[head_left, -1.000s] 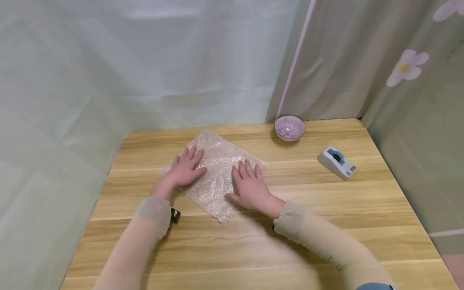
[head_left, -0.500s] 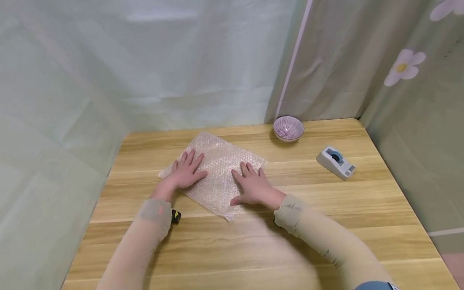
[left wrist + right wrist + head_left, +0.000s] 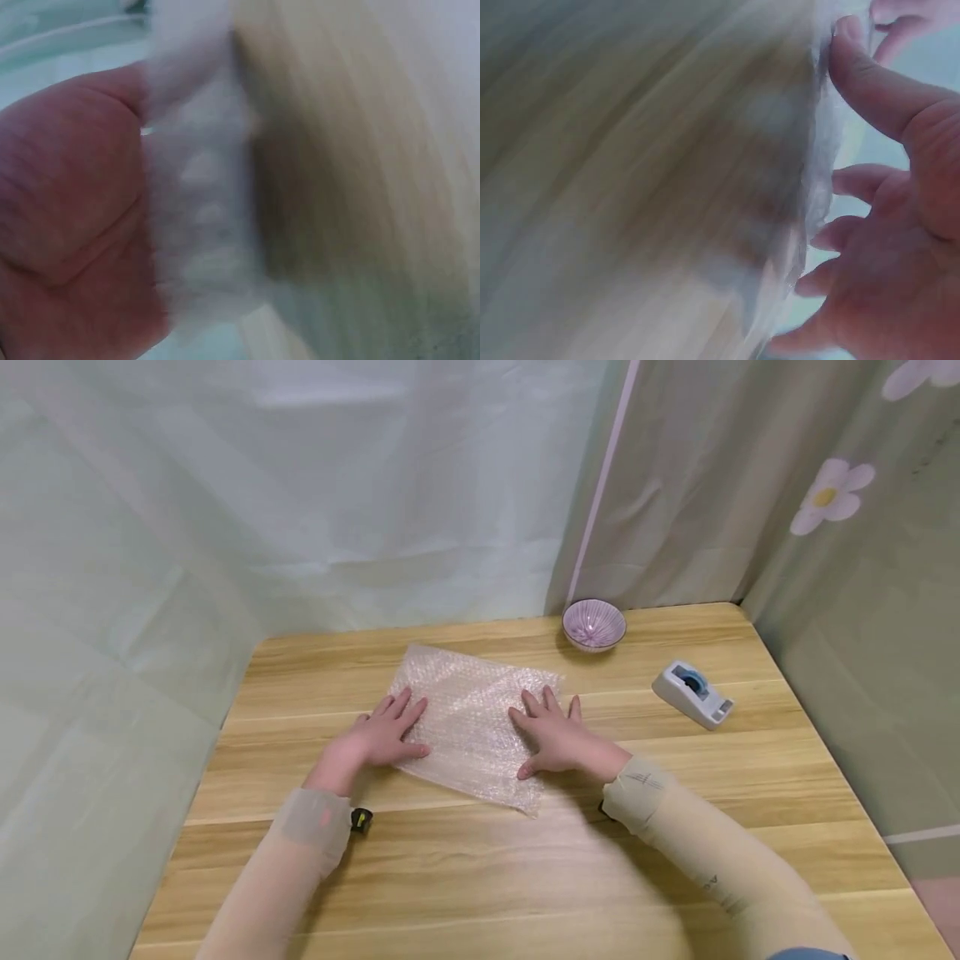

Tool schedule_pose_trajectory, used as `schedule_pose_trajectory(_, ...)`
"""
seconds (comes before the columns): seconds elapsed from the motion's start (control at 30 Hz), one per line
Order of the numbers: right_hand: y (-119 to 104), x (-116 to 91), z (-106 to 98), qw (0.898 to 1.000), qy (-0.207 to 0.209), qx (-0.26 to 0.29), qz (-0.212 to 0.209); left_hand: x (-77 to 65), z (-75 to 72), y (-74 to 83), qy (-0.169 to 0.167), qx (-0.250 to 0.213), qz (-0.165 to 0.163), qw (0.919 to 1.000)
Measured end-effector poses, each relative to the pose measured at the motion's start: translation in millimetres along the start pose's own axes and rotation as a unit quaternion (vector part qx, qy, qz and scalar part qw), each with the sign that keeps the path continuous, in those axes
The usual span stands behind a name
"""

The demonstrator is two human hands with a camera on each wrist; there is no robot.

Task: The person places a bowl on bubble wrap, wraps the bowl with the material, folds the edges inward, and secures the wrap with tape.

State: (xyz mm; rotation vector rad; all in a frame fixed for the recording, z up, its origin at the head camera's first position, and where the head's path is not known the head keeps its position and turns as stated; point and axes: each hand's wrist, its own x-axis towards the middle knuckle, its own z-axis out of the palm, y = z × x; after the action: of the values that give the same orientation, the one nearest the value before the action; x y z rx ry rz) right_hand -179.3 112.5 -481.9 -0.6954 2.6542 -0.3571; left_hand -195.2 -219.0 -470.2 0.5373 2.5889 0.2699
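Observation:
A clear sheet of bubble wrap lies flat on the wooden table in front of me. My left hand rests on its left side with fingers spread. On the right side of the sheet, my right hand touches it with spread fingertips and thumb. The left wrist view is blurred; it shows my palm beside the edge of the bubble wrap. In the right wrist view the fingertips and thumb meet the sheet's surface.
A purple striped bowl stands at the table's back edge, right of the sheet. Farther right sits a pale tape dispenser with a blue roll core. Curtains hang behind and beside the wooden table.
The bubble wrap has turned on the table, its near corner swinging to the right. My right hand has moved right with it, while the left hand has shifted slightly down.

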Motion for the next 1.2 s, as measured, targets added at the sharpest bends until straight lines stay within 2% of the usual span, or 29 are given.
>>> schedule_pose_trajectory(0.23,23.3,-11.3,-2.3,0.998,0.000,0.018,-0.067,-7.8,4.5,18.8,0.035,0.036,0.032,0.9982)
schedule_pose_trajectory(0.4,40.6,-18.8,-4.5,0.994,-0.002,0.032,-0.105,-9.3,10.2,28.0,0.063,0.045,0.054,0.9955)
schedule_pose_trajectory(0.53,51.2,-25.2,-7.4,0.991,-0.003,0.056,-0.120,-4.7,14.8,35.7,0.070,0.050,0.102,0.9911)
schedule_pose_trajectory(0.63,59.1,-29.3,-8.9,0.990,-0.010,0.062,-0.127,-0.1,15.1,44.6,0.065,0.046,0.147,0.9859)
schedule_pose_trajectory(0.73,66.4,-33.3,-11.1,0.989,-0.021,0.066,-0.132,5.5,15.7,53.5,0.057,0.045,0.172,0.9824)
schedule_pose_trajectory(0.93,78.8,-42.6,-14.8,0.988,-0.041,0.059,-0.135,16.4,21.0,66.8,0.021,0.051,0.174,0.9832)
schedule_pose_trajectory(1.07,86.4,-48.9,-16.0,0.989,-0.049,0.046,-0.135,20.5,25.7,70.8,0.002,0.057,0.169,0.9840)
schedule_pose_trajectory(1.2,92.7,-53.1,-15.4,0.989,-0.050,0.024,-0.141,22.4,28.7,73.4,-0.011,0.044,0.164,0.9855)
